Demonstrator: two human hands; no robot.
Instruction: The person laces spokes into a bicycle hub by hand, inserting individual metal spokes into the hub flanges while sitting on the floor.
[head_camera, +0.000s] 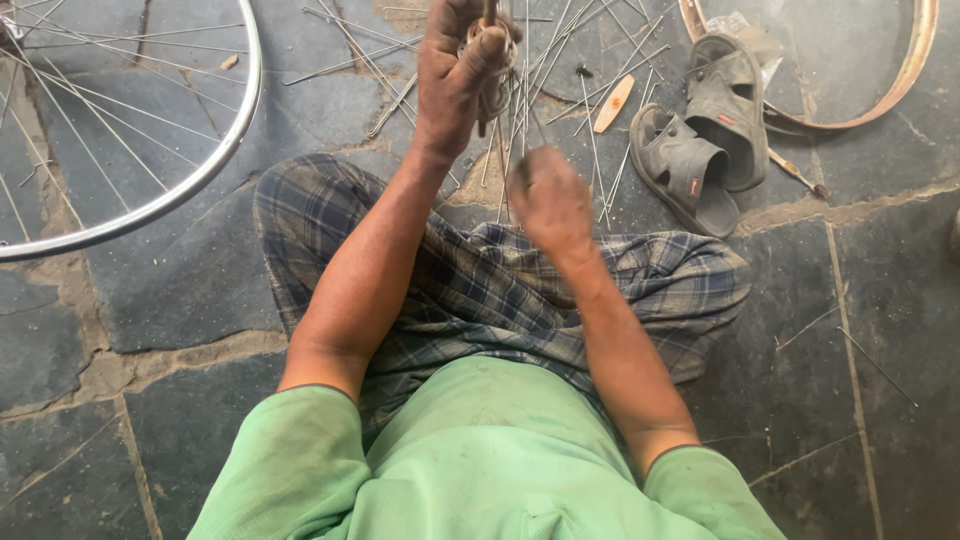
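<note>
My left hand (452, 75) is raised at the top centre, its fingers closed around a small metal wheel hub (490, 50) from which several thin spokes hang. Blurred by motion, my right hand (548, 200) sits lower and to the right, fingers pinched on one thin spoke (523, 110) that runs up toward the hub. Both hands are above my crossed legs in checked cloth (480, 290). Part of the hub is hidden by my left fingers.
Loose spokes (590, 110) lie scattered on the stone floor ahead. A spoked silver wheel rim (200, 170) lies at the left, a bare rusty rim (890, 90) at the top right. A pair of grey sandals (700, 130) and an orange-handled tool (613, 103) lie near the spokes.
</note>
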